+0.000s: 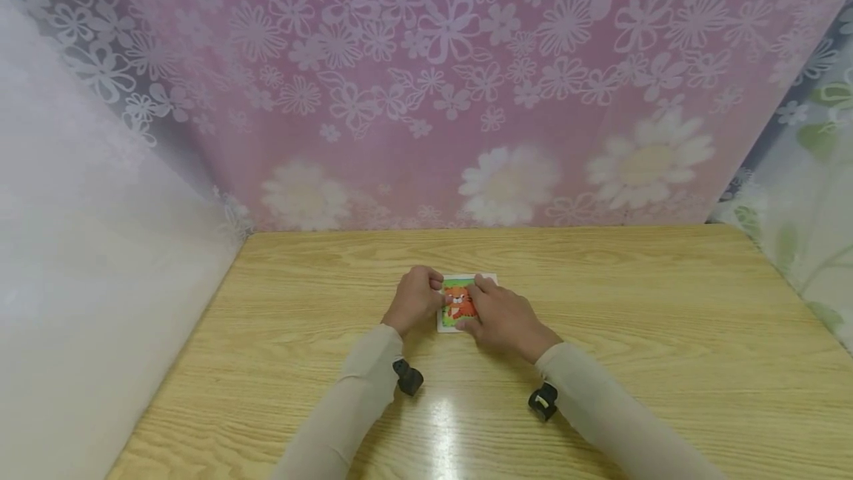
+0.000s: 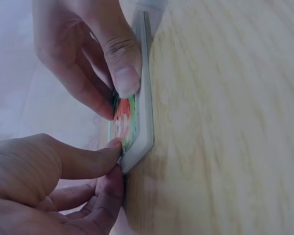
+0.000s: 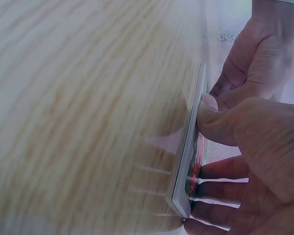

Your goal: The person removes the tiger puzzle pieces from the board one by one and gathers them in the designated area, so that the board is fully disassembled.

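Note:
A small rectangular picture board (image 1: 460,309) lies on the table, with a pale border around an orange cartoon animal on green. At its left edge, my left hand (image 1: 416,299) pinches it, thumb on the picture side and a curled finger against the edge, as the left wrist view shows. Across the right part, my right hand (image 1: 508,319) rests with thumb and fingertips touching the picture. In the right wrist view the right hand's fingers (image 3: 220,190) are spread and fairly straight. The hands cover parts of the picture.
The wood-grain table (image 1: 320,280) stretches around the board on all sides. A pink flowered curtain (image 1: 400,95) hangs behind its back edge, with whitish curtains (image 1: 100,243) at the sides. Black wrist cameras (image 1: 409,377) sit on both sleeves.

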A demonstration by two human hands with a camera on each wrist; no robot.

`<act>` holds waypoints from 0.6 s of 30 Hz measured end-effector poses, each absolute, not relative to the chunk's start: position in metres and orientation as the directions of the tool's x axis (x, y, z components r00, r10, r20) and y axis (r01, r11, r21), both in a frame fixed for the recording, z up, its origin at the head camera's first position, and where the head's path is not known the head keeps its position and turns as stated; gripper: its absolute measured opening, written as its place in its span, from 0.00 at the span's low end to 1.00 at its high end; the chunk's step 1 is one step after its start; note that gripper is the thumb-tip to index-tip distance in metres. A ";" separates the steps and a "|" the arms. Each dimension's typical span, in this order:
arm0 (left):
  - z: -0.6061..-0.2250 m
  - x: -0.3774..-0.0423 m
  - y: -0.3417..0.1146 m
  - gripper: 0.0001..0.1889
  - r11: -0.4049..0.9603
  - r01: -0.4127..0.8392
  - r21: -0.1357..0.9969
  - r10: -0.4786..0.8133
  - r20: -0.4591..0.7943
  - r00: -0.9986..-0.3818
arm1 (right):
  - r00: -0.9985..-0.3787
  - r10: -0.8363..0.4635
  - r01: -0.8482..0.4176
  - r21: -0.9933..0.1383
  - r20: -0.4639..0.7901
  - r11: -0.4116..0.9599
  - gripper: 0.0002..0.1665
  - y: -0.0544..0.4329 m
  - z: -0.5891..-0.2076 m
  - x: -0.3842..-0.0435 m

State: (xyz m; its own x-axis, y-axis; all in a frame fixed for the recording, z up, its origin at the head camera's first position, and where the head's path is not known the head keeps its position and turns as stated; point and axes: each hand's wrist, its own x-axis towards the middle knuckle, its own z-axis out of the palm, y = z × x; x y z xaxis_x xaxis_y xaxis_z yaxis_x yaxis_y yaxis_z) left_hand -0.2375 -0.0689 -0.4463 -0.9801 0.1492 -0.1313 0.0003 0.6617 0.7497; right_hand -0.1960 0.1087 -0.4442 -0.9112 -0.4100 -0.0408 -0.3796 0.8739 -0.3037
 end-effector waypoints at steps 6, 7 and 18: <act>-0.447 -0.238 -0.070 0.18 0.643 -0.034 0.765 0.136 -0.158 -0.978 | -0.911 -0.409 -0.376 -0.313 -0.047 0.872 0.40 0.109 -0.444 -0.196; -0.447 -0.238 -0.070 0.18 0.642 -0.036 0.766 0.134 -0.159 -0.978 | -0.912 -0.408 -0.374 -0.315 -0.049 0.872 0.40 0.109 -0.443 -0.196; -0.445 -0.237 -0.069 0.18 0.626 -0.069 0.777 0.115 -0.179 -0.977 | -0.915 -0.398 -0.361 -0.310 -0.065 0.879 0.41 0.108 -0.442 -0.195</act>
State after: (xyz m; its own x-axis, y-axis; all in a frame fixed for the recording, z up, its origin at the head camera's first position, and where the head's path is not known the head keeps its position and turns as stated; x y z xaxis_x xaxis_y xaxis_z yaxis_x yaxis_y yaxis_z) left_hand -0.2370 -0.0694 -0.4451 -0.9772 0.1147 -0.1787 -0.0686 0.6262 0.7766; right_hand -0.1948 0.1080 -0.4418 -0.9149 -0.3984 -0.0648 -0.3610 0.8794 -0.3104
